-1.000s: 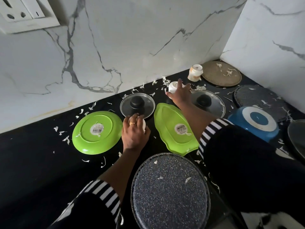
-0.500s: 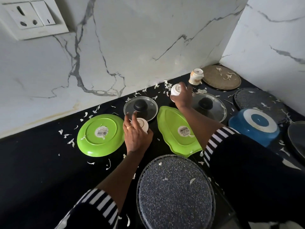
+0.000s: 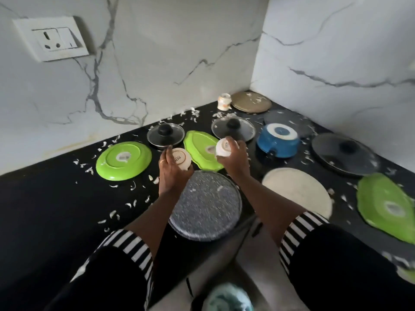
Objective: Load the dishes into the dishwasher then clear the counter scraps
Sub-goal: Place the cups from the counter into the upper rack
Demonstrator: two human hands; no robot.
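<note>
KITCHEN COUNTER: A person's left hand [image 3: 173, 175] curls round a first white cup [image 3: 181, 158], its base tipped toward the camera, just beyond the far rim of the speckled grey pan [image 3: 205, 205]. The right hand [image 3: 235, 161] is clamped on a second white cup [image 3: 223, 148], a little farther beyond that rim and toward the pan's right.

A second ago both cups were down on the black counter [image 3: 45, 209], the second one well beyond the pan, near the wall. Now both are lifted clear and drawn back toward the person, held close to the green leaf-shaped plate [image 3: 199, 142] that lies just beyond the pan. That suggests the first two dishes have been gathered for the dishwasher, which is not in view.

The rest waits:
- **Left of the pan:** an upturned round green plate [image 3: 124, 160].
- **Beyond the pan:** a small glass lid [image 3: 165, 136], a larger glass lid [image 3: 238, 131], an upturned blue bowl [image 3: 278, 141] and, farthest off in the corner, a patterned cup [image 3: 224, 101].
- **Right of the pan:** a white round plate [image 3: 296, 189] and a second green leaf plate [image 3: 388, 205].

White scraps [image 3: 132, 185] lie scattered around the pan, so the counter clearing appears not yet begun.
</note>
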